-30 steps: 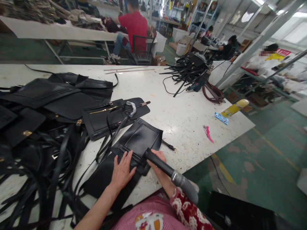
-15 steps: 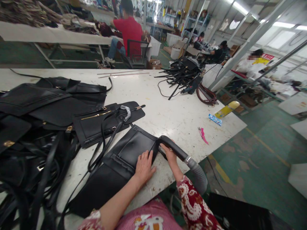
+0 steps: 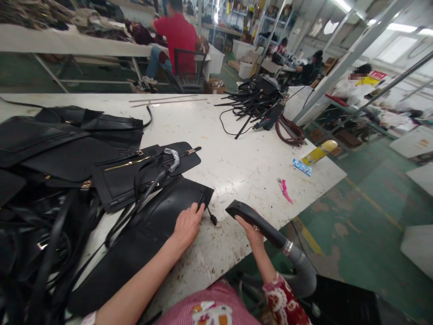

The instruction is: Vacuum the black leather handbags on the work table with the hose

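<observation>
A black leather-look bag (image 3: 135, 257) lies flat on the table, slanting up from near my body. My left hand (image 3: 187, 228) is at its right edge, fingers curled closed on the edge near a thin strap. A small dark zip-pull-like piece (image 3: 213, 220) hangs out beside that edge. My right hand (image 3: 252, 230) is wrapped round a black hose nozzle (image 3: 260, 221), which joins a ribbed grey hose (image 3: 302, 271). The nozzle's flat mouth points left, apart from the bag. Part of the bag is hidden under my left forearm.
Several black bags with straps (image 3: 64, 149) are heaped at left. A strap pile (image 3: 260, 97), a dark power tool (image 3: 269, 119) and brown coiled straps (image 3: 289, 132) lie at the back. Pink snips (image 3: 285, 190), a blue packet (image 3: 302, 167) and a yellow bottle (image 3: 320, 152) are right. Co-workers sit beyond.
My right hand has drawn the nozzle away from the bag, right and down. My left hand has gone from lying flat on the bag to closing on its edge, farther left.
</observation>
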Available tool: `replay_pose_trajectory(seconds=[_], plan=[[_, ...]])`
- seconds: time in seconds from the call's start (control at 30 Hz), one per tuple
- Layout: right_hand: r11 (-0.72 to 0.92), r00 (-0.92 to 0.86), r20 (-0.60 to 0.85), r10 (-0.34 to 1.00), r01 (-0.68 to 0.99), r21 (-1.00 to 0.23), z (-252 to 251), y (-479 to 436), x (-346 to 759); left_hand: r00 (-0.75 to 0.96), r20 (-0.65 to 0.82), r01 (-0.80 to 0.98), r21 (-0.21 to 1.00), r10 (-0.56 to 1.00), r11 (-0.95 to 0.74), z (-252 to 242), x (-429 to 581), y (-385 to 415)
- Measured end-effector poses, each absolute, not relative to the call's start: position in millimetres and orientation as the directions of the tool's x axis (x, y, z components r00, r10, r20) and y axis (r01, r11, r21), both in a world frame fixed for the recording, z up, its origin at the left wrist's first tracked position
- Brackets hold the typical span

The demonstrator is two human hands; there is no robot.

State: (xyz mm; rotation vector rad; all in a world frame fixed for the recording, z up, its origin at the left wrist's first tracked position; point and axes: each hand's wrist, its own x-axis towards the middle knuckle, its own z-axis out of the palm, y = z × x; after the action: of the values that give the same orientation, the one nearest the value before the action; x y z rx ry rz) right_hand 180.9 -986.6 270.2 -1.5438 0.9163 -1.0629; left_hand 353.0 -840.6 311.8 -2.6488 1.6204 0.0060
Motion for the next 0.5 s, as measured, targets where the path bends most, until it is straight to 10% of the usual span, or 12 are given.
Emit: replay_pose_trajectory(seconds=[0.5], plan=[[-0.259, 0.431, 0.223, -0.874, -0.027, -0.965, 276.1, -985.8, 196.8, 0.608, -0.064, -0.782, 0.124, -0.791, -0.611, 269.3, 309.0, -877.3]])
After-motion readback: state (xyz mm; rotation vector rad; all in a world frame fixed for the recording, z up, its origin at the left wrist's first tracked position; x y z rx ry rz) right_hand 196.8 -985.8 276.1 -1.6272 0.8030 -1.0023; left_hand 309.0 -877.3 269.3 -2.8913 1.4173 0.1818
